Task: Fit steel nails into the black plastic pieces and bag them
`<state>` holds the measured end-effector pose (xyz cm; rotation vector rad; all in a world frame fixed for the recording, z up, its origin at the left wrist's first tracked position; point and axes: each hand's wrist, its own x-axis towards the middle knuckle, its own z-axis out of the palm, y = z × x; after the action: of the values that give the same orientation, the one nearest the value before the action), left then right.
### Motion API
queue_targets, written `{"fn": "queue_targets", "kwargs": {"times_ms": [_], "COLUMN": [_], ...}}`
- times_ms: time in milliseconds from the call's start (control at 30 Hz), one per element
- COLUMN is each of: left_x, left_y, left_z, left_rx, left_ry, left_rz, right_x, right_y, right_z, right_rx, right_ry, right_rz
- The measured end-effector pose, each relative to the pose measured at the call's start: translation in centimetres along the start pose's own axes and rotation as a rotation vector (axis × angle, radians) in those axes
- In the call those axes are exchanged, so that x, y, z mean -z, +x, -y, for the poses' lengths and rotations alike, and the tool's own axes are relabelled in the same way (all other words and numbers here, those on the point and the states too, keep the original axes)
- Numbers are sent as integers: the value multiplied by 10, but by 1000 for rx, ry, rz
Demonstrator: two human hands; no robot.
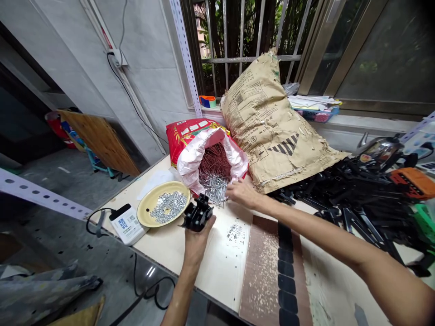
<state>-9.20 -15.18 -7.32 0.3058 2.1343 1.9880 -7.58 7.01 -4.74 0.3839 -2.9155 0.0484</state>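
My left hand (197,237) is closed around a black plastic part (197,213) and holds it up above the table's near edge. My right hand (242,192) reaches to the spilled silver nails (215,188) at the mouth of a pink-lined red bag (204,151); its fingers curl down among the nails, and what they pinch is hidden. Inside the bag lie more nails, reddish at the back. A yellow plate (149,216) with a heap of small silver screws (169,206) sits left of the black part.
A big torn brown paper sack (272,122) leans behind the red bag. A pile of black plastic parts (367,199) covers the right of the table. A white power bank (127,222) with its cable lies by the plate. Loose metal bits (235,233) dot the tabletop.
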Motion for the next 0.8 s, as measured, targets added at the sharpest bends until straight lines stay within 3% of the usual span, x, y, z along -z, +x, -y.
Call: {"fn": "queue_targets", "kwargs": {"times_ms": [100,167,300,333,400,500,600,700,800], "left_x": [-5,-7,-6,-6,-6,-9,-15,-20,-21], "left_y": [0,2,8,9,11,11,9,6,4], "left_z": [1,0,0,1,2,1,-6,-15,-17], "left_rx": [-6,15,82,86,76,56,41,58,96], "left_ry": [-129,-243,-288,-265,-203,-86,36,55,21], "left_rz": [66,123,222,236,247,232,227,242,255], "right_x": [-33,-37,-3,10,38,68,79,81,82], "right_y": [-2,-1,3,4,5,5,3,0,-3], "right_z": [3,5,9,10,12,16,22,30,39], "right_rx": [104,110,-170,-226,-201,-56,-61,-81,48], "right_ry": [-71,40,586,718,850,767,619,369,27], "right_rz": [84,2,-418,-463,-399,-211,-96,-81,-88]}}
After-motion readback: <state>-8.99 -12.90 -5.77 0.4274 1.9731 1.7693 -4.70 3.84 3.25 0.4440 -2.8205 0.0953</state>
